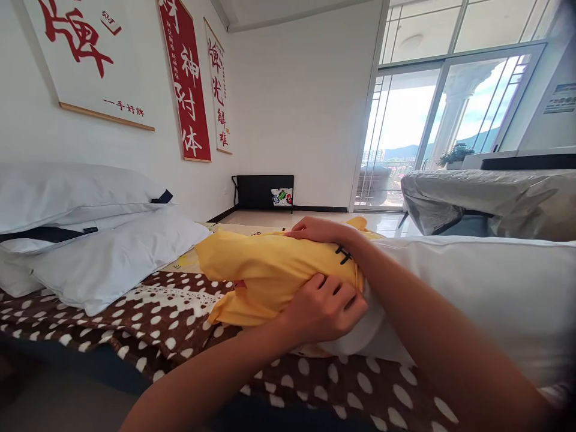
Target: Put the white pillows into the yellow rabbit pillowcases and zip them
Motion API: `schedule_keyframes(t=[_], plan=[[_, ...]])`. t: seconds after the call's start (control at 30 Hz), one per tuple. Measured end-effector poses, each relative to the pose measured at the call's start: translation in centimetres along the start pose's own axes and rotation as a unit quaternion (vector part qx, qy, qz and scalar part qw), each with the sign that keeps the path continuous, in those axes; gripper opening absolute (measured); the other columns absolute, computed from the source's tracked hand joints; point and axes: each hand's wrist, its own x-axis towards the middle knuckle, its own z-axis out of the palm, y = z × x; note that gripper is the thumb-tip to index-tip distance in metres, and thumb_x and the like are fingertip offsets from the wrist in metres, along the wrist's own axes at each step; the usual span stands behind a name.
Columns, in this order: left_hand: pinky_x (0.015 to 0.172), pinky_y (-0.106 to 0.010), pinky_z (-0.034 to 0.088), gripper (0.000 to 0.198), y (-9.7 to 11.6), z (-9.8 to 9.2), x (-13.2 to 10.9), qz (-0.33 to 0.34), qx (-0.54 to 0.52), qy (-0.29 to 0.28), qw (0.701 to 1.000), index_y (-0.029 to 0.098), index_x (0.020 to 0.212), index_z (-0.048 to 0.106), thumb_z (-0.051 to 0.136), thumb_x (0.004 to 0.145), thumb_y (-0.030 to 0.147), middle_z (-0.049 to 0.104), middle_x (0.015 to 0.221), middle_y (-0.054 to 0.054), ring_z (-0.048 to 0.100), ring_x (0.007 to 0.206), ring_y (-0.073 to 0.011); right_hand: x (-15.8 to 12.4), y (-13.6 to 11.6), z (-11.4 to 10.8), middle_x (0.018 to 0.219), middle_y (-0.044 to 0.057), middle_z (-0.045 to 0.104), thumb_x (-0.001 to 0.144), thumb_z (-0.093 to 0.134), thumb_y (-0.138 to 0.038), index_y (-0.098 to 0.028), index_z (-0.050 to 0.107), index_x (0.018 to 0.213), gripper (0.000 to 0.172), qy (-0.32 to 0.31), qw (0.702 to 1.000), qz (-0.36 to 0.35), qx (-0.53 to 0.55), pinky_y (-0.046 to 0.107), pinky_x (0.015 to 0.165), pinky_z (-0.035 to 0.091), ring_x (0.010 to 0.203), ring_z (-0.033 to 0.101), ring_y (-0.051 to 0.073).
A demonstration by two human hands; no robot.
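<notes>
A yellow pillowcase (265, 264) with black lettering lies bunched across the bed, its left end loose and folded. A long white pillow (468, 282) extends to the right from the pillowcase's opening, and its near end is partly covered by the yellow cloth. My left hand (326, 305) has its fingers curled into the pillowcase's near side, by the opening. On the far side, my right hand (317, 229) is closed over the cloth's upper edge, its fingertips partly hidden. My right forearm crosses in front of the white pillow.
White pillows (117, 258) are piled at the left against the wall. A brown blanket with white dots (171, 324) covers the bed's near edge. Beyond stand a black folded panel (258, 191) and a plastic-covered table (477, 192) near the sliding glass door (405, 132).
</notes>
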Motion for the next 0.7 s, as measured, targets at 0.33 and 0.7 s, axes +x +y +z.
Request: schedule_keyframes(t=[0.33, 0.7], plan=[[0.06, -0.034, 0.025, 0.007, -0.8, -0.4, 0.7, -0.115, 0.046, -0.036, 0.992, 0.017, 0.079, 0.053, 0.048, 0.085, 0.017, 0.05, 0.07, -0.003, 0.043, 0.065, -0.0174, -2.0, -1.2, -1.2, 0.065, 0.002, 0.052, 0.079, 0.049, -0.025, -0.019, 0.054, 0.06, 0.021, 0.352, 0.914, 0.025, -0.198, 0.028, 0.062, 0.031, 0.066, 0.046, 0.015], [0.067, -0.036, 0.026, 0.007, -2.1, 0.4, 1.0, -0.156, 0.061, 0.054, 0.984, 0.019, 0.077, 0.053, 0.05, 0.082, 0.016, 0.049, 0.069, -0.004, 0.041, 0.07, -0.0192, -6.8, -3.3, -2.3, 0.06, -0.002, 0.049, 0.085, 0.045, -0.036, -0.019, 0.055, 0.071, 0.024, 0.428, 0.897, -0.097, -0.041, 0.024, 0.055, 0.031, 0.057, 0.04, 0.011]])
